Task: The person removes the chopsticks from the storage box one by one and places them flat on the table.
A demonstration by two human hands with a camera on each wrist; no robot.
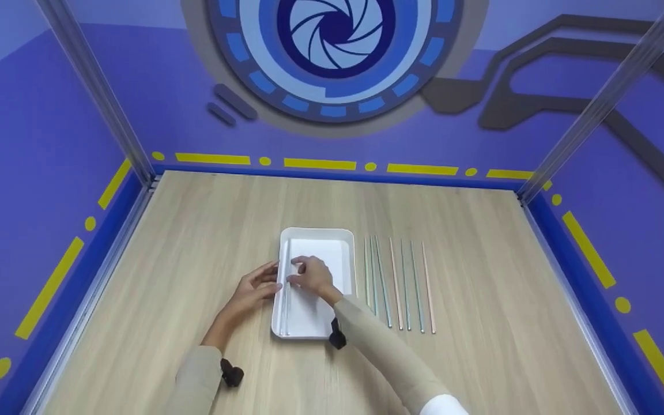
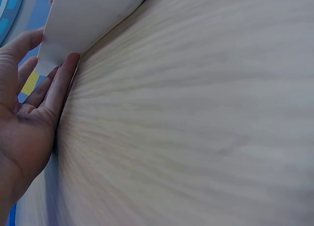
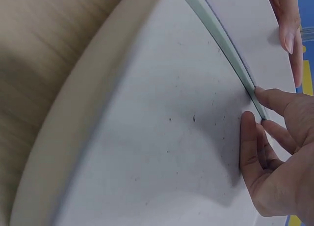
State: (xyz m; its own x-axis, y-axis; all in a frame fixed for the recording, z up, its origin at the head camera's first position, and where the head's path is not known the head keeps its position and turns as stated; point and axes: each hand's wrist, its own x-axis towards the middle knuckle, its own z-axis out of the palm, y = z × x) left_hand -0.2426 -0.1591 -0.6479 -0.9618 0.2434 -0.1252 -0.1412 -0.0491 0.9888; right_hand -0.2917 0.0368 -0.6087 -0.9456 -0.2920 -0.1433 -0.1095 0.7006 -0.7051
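A white rectangular tray (image 1: 332, 262) lies on the table. Along its left inner side run thin sticks that look like chopsticks; the right wrist view shows a pale green chopstick (image 3: 223, 42) beside a lavender one (image 3: 216, 15). My right hand (image 1: 313, 276) reaches into the tray and pinches the green chopstick, thumb and fingertip on it. Outside the tray, my left hand (image 1: 254, 291) touches the left wall with extended fingers. Up close in the left wrist view, the fingers (image 2: 61, 86) rest against the tray's outer side (image 2: 88, 19).
Right of the tray, several pink, green and blue chopsticks (image 1: 396, 282) lie roughly parallel on the wooden table (image 1: 482, 276). Blue-purple printed panels (image 1: 366, 141) and metal posts (image 1: 98, 86) enclose the table. Small dark specks (image 3: 194, 118) dot the tray floor.
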